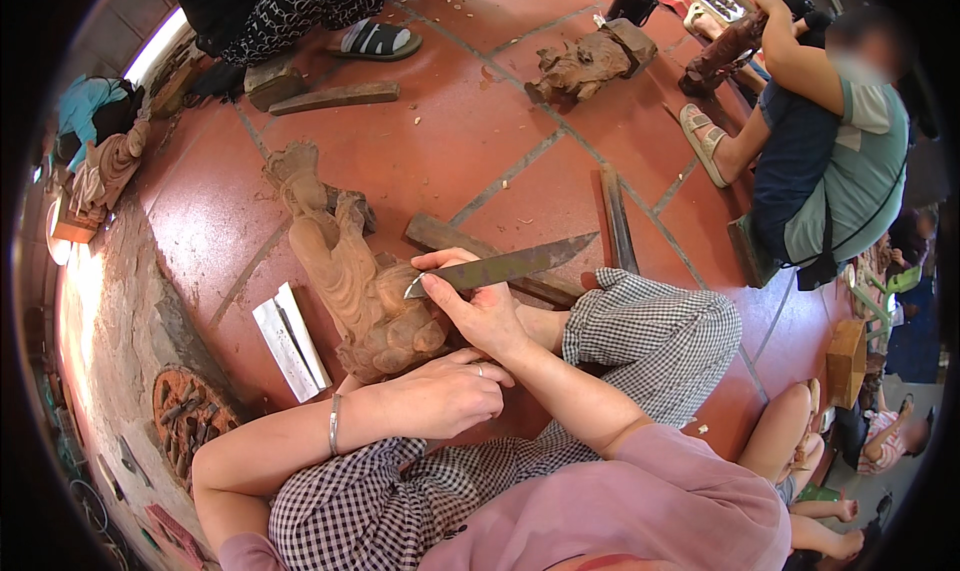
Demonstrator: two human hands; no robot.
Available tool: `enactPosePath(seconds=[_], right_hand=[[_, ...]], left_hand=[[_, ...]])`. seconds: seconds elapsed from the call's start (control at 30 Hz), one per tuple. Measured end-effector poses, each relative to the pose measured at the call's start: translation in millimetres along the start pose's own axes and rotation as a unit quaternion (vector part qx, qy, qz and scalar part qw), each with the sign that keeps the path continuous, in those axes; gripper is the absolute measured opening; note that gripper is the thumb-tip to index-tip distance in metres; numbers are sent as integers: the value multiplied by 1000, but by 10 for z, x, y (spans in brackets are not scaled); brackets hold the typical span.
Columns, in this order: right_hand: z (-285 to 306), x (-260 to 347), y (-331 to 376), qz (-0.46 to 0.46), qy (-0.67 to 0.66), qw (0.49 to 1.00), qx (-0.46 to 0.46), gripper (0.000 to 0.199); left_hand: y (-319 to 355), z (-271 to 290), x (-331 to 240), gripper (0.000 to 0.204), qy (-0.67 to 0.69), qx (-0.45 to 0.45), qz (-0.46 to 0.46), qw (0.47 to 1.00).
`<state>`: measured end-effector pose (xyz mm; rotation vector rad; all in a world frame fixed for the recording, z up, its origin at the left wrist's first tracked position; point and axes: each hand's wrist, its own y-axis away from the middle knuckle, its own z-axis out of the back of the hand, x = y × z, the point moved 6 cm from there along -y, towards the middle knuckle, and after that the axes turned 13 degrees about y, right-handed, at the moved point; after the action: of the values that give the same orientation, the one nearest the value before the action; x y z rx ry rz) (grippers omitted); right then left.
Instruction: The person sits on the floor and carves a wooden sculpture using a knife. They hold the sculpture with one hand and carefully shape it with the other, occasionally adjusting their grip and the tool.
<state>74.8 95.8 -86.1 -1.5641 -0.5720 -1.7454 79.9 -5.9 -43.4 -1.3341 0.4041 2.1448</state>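
A carved wooden figure lies on the red tiled floor against my knee, its head pointing away from me. My right hand grips a long flat metal carving blade, whose tip rests on the figure's lower part. My left hand, with a ring and a bracelet on the wrist, is pressed against the base of the figure, fingers curled. My legs in checked trousers frame the work.
Flat metal tools lie left of the figure. Wooden slats and another carving rest on the floor beyond. A seated person works at the right, another person's sandalled foot is at the top. A child's legs are at my right.
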Motion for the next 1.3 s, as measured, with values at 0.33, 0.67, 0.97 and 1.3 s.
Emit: enactPosePath(seconds=[0.33, 0.67, 0.97, 1.3], right_hand=[[0, 10, -3, -11, -6, 1000, -6, 19], [6, 32, 2, -8, 6, 1000, -7, 18], [39, -9, -2, -22, -2, 1000, -2, 17], [22, -6, 2, -97, -79, 992, -27, 17]], left_hand=[[-7, 23, -21, 11, 5, -11, -3, 1000], [4, 0, -9, 11, -2, -4, -3, 1000], [-37, 46, -41, 11, -3, -15, -12, 1000], [38, -24, 23, 11, -20, -45, -52, 997]])
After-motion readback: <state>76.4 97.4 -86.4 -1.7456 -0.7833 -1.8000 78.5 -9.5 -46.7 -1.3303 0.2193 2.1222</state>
